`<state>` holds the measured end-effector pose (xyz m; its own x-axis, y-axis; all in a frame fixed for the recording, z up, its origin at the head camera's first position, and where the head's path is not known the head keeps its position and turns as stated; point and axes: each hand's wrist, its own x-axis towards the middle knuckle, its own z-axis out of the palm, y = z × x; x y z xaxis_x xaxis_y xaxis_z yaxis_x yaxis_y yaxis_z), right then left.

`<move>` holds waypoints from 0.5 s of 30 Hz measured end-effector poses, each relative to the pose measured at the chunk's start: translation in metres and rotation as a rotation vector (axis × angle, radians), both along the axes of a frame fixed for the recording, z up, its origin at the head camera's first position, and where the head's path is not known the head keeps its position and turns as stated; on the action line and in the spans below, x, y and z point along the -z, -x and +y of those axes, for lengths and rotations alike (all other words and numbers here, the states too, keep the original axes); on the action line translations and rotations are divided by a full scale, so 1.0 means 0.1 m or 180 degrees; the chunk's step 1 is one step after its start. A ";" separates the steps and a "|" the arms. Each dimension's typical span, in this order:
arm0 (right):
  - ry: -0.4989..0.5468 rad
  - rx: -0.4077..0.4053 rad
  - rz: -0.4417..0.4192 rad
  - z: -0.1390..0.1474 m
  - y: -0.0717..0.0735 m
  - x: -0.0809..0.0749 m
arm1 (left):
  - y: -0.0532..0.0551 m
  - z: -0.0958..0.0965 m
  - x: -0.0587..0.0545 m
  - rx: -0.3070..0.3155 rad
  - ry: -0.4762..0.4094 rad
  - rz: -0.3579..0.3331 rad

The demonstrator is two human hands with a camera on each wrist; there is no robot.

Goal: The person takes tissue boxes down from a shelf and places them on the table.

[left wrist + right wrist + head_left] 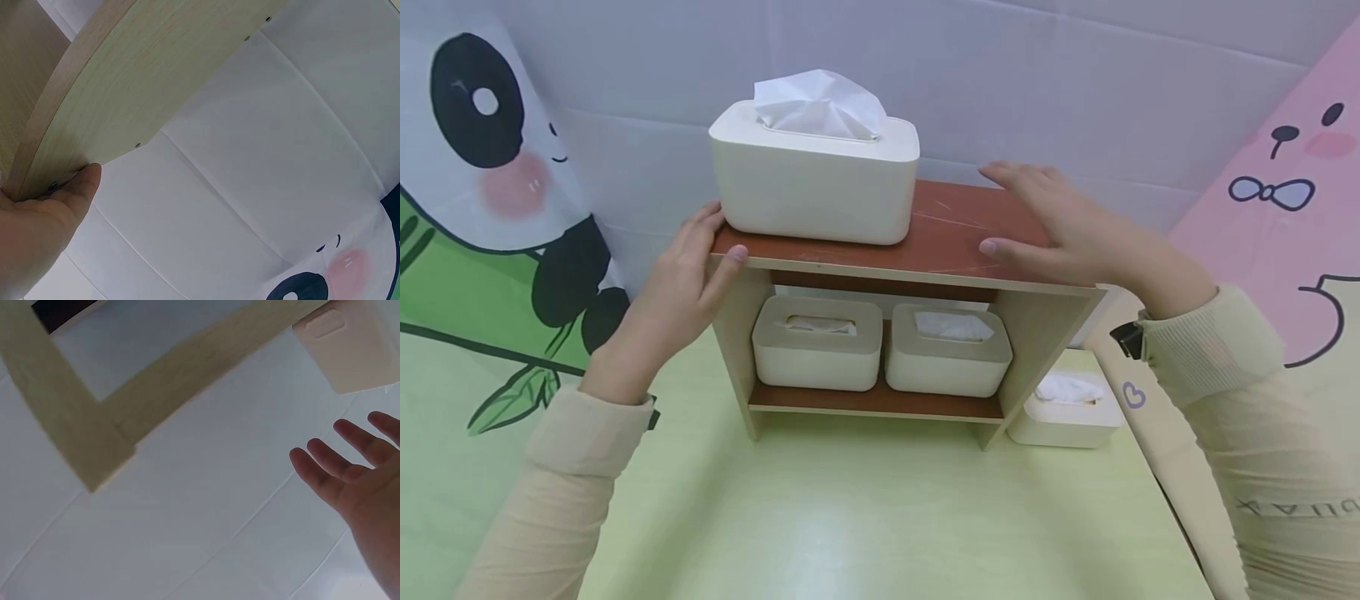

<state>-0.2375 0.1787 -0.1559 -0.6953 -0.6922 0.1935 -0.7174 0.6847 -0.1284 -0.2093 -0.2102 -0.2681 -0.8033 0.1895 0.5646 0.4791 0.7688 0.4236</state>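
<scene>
A small wooden shelf [970, 237] with a reddish-brown top stands in the head view, and a white tissue box [816, 187] with a tissue sticking up sits on the left part of that top. My left hand [673, 287] rests on the shelf's top left corner, thumb over the front edge and fingertips right at the box's lower left corner. In the left wrist view, this hand [47, 225] lies against the side panel [125, 94]. My right hand [1052, 221] hovers over the top's right end, fingers extended and holding nothing; the right wrist view shows its fingers [325, 465] spread.
Two more tissue boxes, a left one [817, 354] and a right one [950, 358], sit side by side inside the shelf. Another tissue box [1063, 421] stands on the pale table [850, 517] by the shelf's right side. Cartoon-printed cloth [1037, 83] hangs behind and beside.
</scene>
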 end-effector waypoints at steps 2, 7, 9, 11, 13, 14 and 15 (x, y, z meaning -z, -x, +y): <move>-0.0005 -0.0020 -0.0016 -0.05 0.03 -0.02 | 0.00 0.00 0.00 0.0000 -0.0002 -0.0013; -0.0038 -0.0034 -0.0075 -0.18 0.07 -0.07 | 0.00 0.00 -0.01 -0.0005 -0.0013 -0.0056; -0.0037 -0.0043 -0.0088 -0.22 0.08 -0.09 | 0.00 0.00 -0.01 -0.0009 -0.0007 -0.0055; -0.0025 -0.0065 -0.0096 -0.27 0.09 -0.11 | 0.00 0.00 -0.01 -0.0013 -0.0005 -0.0058; -0.0011 -0.0074 -0.0110 -0.31 0.10 -0.14 | 0.00 0.00 -0.01 -0.0020 0.0003 -0.0065; -0.0008 -0.0081 -0.0108 -0.33 0.11 -0.15 | -0.01 0.00 -0.01 -0.0021 0.0005 -0.0070; -0.0009 -0.0079 -0.0117 -0.35 0.11 -0.16 | -0.01 0.00 -0.01 -0.0020 0.0004 -0.0074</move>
